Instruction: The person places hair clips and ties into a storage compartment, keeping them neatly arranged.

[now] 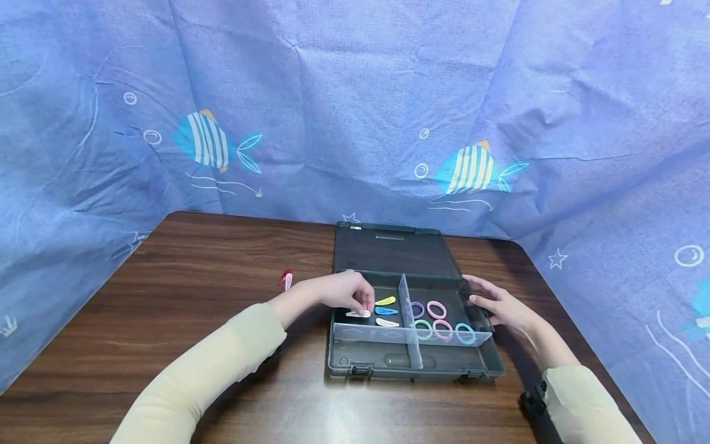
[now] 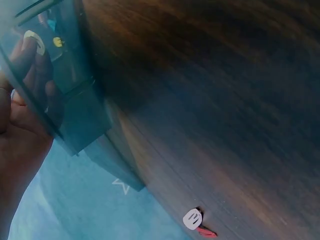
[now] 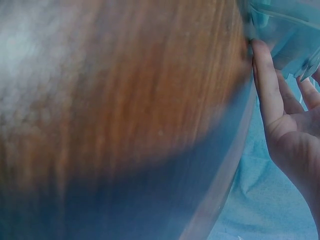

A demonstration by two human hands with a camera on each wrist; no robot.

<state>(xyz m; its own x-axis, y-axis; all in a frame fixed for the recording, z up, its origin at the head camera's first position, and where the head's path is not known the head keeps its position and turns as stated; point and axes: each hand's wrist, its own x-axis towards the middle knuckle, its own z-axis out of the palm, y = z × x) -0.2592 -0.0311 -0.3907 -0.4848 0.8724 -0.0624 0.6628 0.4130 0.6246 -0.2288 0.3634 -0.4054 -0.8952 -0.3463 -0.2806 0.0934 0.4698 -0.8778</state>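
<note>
A smoky grey divided box (image 1: 373,374) lies with its lid raised. My left hand (image 1: 346,291) reaches into its back left compartment and pinches a white snap hair clip (image 1: 358,314) between thumb and fingers. Beside that clip lie a yellow hair clip (image 1: 385,301), a blue hair clip (image 1: 386,311) and another pale hair clip (image 1: 386,322). Through the clear side wall, the left wrist view shows the held clip at the fingertips. Fingers extended, my right hand (image 1: 501,303) touches the box's right side.
Several coloured hair ties, among them a pink hair tie (image 1: 436,310) and a blue hair tie (image 1: 465,333), lie in the back right compartment. On the wooden table (image 1: 233,259), left of the box, are a red hair clip (image 1: 285,275) and a pink hair clip (image 1: 288,282). The lid (image 1: 394,254) leans backward.
</note>
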